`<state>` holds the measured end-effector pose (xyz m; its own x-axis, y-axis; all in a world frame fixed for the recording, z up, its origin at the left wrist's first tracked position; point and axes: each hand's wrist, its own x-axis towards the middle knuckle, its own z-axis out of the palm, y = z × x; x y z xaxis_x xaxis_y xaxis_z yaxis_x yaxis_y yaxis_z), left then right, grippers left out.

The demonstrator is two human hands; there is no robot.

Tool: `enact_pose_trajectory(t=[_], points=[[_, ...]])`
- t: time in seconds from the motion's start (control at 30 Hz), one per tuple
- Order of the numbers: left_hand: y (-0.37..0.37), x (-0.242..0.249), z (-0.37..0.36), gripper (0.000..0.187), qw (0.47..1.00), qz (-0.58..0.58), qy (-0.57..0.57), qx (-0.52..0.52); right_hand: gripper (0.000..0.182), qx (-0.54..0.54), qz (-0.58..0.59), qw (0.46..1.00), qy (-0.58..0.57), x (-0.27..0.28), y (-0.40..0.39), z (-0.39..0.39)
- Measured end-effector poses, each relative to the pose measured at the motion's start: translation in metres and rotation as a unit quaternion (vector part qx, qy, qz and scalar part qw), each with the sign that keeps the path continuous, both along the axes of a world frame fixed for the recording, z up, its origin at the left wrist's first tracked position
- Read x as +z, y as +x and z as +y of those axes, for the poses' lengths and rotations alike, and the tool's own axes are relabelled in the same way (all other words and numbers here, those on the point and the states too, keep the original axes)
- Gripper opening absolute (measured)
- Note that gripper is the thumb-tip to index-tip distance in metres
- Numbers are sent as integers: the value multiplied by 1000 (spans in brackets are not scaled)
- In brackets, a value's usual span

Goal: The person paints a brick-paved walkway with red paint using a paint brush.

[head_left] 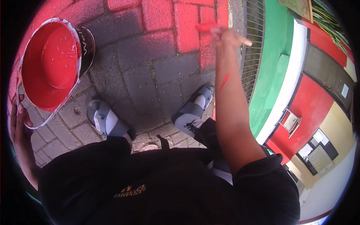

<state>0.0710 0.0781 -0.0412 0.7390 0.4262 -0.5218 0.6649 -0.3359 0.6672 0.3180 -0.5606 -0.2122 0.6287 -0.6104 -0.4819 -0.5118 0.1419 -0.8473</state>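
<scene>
My left hand (19, 118) is at the far left with its fingers closed round the handle (45, 123) of a dark paint bucket (88, 52). The bucket is tilted, its inside coated red, with red paint (56, 63) in it. My right hand (228, 36) is stretched out over the pavement, closed on a paintbrush (205, 27). The brush's red end points left and a pale handle end sticks out on the right; both are slightly blurred. A red streak marks my right forearm. Beneath the brush lie pavers (186, 30) coated red.
Unpainted grey pavers (142, 86) lie around my sandalled feet (193, 108). A metal drain grate (253, 48) runs along the right, beside a green painted strip (272, 67). Farther right stand a red wall (305, 101) and a door (326, 71). Leafy plants (330, 22) grow at top right.
</scene>
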Motion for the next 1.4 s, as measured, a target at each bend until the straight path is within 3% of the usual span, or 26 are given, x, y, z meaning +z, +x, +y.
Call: enact_pose_trajectory(t=[0.03, 0.07, 0.13, 0.2, 0.3, 0.33, 0.4, 0.47, 0.53, 0.57, 0.63, 0.73, 0.8, 0.87, 0.9, 0.93, 0.97, 1.0, 1.03, 1.1, 1.13, 1.17, 1.27, 1.33, 1.37, 1.4], points=[[57, 34, -98, 44, 1000, -1, -7, 1, 25, -40, -12, 999, -2, -13, -23, -7], [75, 42, -124, 44, 1000, -3, -15, 2, 22, -81, -25, 996, -4, -22, -52, -11], [86, 47, -134, 45, 1000, -9, -30, 4, 16, -170, -68, 981, -59, -18, -115, -16], [62, 39, -95, 45, 999, -15, -49, 6, 12, -164, 105, 965, -175, 27, -144, 11], [50, 34, -78, 46, 997, -25, -76, 12, 12, -111, 82, 973, -187, 46, -152, -5], [55, 35, -86, 46, 996, -28, -85, 12, 40, -110, 48, 965, -232, -3, -157, -60], [49, 27, -83, 44, 994, -59, -88, 34, 67, -115, 266, 848, -443, -15, -110, -39], [48, 25, -83, 42, 990, -89, -90, 58, 84, 37, 297, 848, -437, -24, -57, -30], [54, 30, -86, 40, 994, -55, -85, 36, 63, -1, 199, 917, -346, -32, -1, -14], [52, 29, -86, 40, 994, -51, -83, 38, 63, 1, 202, 916, -346, -18, 9, -2], [52, 29, -83, 40, 996, -43, -80, 21, 43, -6, 2, 999, -50, 12, 19, 18], [54, 29, -81, 41, 996, -32, -76, 25, 19, 42, -6, 998, 39, -15, -28, -16], [55, 29, -78, 41, 995, -41, -91, 21, 9, -158, 63, 985, 5, -54, -86, -61], [56, 17, -69, 41, 993, -53, -106, 18, 18, -132, 105, 966, -195, -14, -134, -27], [55, 14, -68, 41, 993, -53, -101, 11, 18, -133, 104, 966, -197, 7, -137, -22], [53, 10, -67, 42, 994, -53, -96, 6, 9, -7, 69, 977, -200, 29, -133, -19], [52, 7, -67, 42, 994, -53, -90, -1, 17, 117, 34, 972, -201, 42, -130, -23], [52, 5, -66, 42, 995, -53, -85, -10, 15, 183, -122, 944, -245, 26, -120, -43], [51, 2, -65, 42, 995, -54, -78, -17, 15, 181, -123, 944, -245, 24, -108, -41], [50, 0, -62, 43, 996, -58, -62, -33, 18, 386, -215, 777, -447, 35, -85, -27], [50, -3, -59, 43, 996, -61, -54, -40, 21, 351, -89, 837, -411, 32, -83, -9], [49, -5, -56, 43, 996, -65, -44, -45, 19, 364, -114, 855, -351, 13, -84, 4], [38, -8, -45, 44, 997, -61, -14, -55, 22, 446, -31, 816, -366, 30, -97, 21], [28, -9, -37, 45, 997, -54, 4, -62, 29, 360, -13, 892, -272, 25, -87, -4], [25, -8, -32, 45, 996, -55, 14, -67, 29, 360, -16, 893, -270, 24, -77, -22], [23, -8, -27, 45, 995, -58, 25, -72, 31, 307, -4, 933, -187, 24, -63, -43]])
